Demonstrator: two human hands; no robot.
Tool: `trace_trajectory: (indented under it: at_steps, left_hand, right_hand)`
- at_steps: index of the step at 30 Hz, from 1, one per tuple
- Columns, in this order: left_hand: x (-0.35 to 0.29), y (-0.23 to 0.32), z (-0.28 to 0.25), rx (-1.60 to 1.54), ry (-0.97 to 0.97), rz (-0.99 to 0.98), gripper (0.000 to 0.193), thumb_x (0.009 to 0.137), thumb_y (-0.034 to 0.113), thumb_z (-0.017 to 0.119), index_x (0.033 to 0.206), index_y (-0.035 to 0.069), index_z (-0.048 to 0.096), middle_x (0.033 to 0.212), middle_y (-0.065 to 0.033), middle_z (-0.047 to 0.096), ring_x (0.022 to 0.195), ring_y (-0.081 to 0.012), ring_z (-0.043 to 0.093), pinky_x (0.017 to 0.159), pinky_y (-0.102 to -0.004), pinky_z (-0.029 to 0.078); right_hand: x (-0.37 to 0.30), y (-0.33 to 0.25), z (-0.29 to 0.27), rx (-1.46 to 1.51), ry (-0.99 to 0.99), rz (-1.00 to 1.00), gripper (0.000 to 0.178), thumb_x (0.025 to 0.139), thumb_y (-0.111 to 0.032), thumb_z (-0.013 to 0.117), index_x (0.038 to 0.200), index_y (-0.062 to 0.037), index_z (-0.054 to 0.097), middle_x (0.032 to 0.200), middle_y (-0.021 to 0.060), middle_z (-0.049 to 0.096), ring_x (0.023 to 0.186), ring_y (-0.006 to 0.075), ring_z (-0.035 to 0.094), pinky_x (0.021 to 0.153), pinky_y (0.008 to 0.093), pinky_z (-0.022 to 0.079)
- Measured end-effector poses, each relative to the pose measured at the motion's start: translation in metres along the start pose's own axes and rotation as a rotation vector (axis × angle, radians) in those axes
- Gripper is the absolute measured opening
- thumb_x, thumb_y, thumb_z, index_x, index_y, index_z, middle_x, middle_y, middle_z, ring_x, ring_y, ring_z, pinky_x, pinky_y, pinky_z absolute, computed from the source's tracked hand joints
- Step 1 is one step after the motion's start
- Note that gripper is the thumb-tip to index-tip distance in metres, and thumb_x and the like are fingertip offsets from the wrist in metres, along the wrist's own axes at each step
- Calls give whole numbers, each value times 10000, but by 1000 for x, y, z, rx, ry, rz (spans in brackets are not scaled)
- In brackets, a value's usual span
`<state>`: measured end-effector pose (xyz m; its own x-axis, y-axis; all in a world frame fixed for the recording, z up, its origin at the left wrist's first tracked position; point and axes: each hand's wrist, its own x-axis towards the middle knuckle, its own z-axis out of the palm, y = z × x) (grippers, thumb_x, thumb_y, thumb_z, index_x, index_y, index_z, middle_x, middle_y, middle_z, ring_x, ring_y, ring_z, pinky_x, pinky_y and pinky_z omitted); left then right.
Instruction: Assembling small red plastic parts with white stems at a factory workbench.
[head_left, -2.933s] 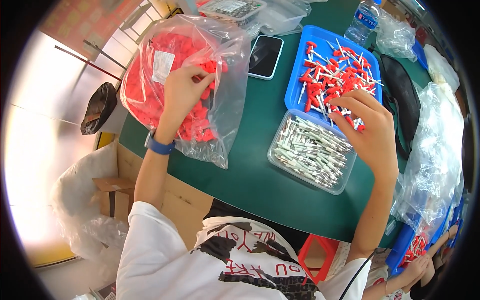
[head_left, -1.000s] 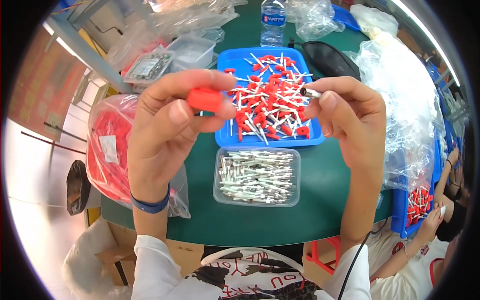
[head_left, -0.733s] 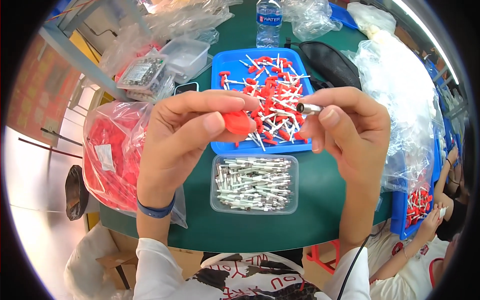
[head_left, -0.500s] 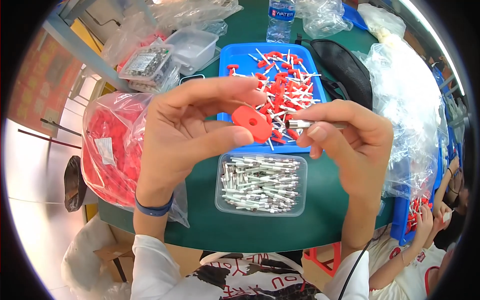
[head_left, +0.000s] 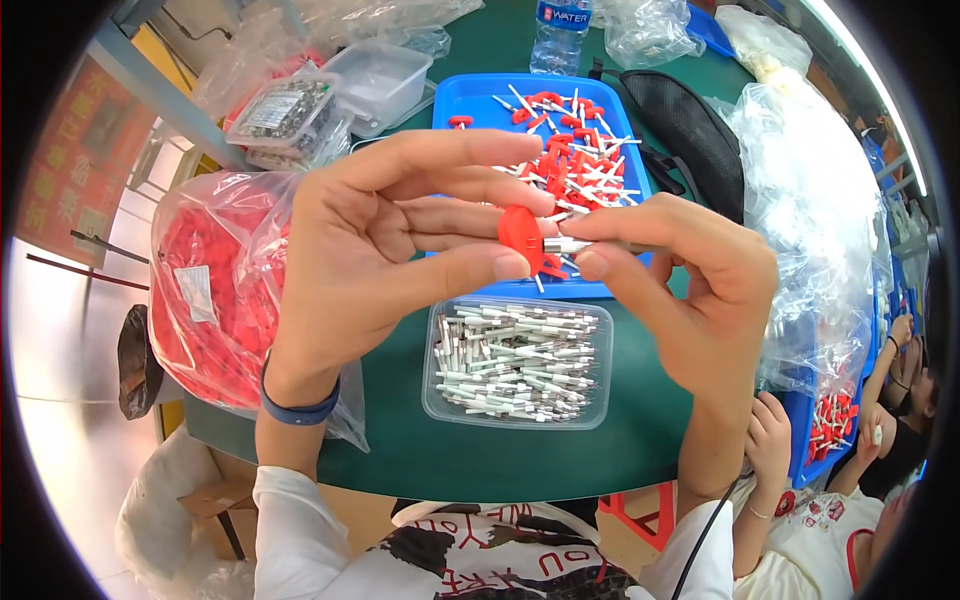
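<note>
Between thumb and fingers, my left hand (head_left: 370, 240) pinches a flat red plastic handle piece (head_left: 519, 238), turned nearly edge-on. My right hand (head_left: 690, 270) grips a thin white rod with a metal end (head_left: 566, 245). The metal tip meets the middle of the red piece; how deep it sits I cannot tell. Below my hands stands a clear plastic box (head_left: 432, 400) full of similar white rods (head_left: 515, 360). Behind them a blue tray (head_left: 455, 95) holds many red pieces with white rods in them (head_left: 580, 165).
At left lies a clear bag of red pieces (head_left: 225, 260), with lidded and open plastic boxes (head_left: 375, 90) beyond. A water bottle (head_left: 560, 40), black pouch (head_left: 690, 125) and plastic wrapping (head_left: 800, 230) stand around the tray. At right, co-workers' hands (head_left: 768, 440) are near another blue tray (head_left: 800, 420).
The red piece has turned from showing its holed face to nearly edge-on. My right hand has brought the rod leftward, its metal tip now against the red piece.
</note>
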<state>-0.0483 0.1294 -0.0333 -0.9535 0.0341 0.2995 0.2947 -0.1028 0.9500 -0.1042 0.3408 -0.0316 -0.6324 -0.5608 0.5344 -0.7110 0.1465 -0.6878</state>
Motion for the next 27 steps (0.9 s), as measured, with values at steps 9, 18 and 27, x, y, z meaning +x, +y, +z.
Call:
trace_trajectory:
  at_steps: [9,18,27]
  left_hand:
    - [1,-10,-1,-38,50,17,609,662,-135,717,1237,-57,533,1064,-222,663,957,-278,681,846,-331,563]
    - [2,-24,4,-71,30,153,377,723,-118,723,1085,-76,625,1017,-195,676,944,-231,677,839,-329,577]
    - [2,-24,0,-22,28,-2,253,728,-102,732,975,-82,678,968,-176,684,899,-204,679,810,-296,570]
  right_hand:
    - [-3,4,9,85,71,112,171,775,-20,729,945,-15,715,866,36,708,699,44,602,483,173,354]
    - [-2,6,5,81,55,93,167,782,-1,719,947,15,704,882,70,692,763,89,638,542,177,447]
    - [-3,6,7,120,60,126,154,787,23,705,941,23,700,871,83,684,771,99,639,573,178,467]
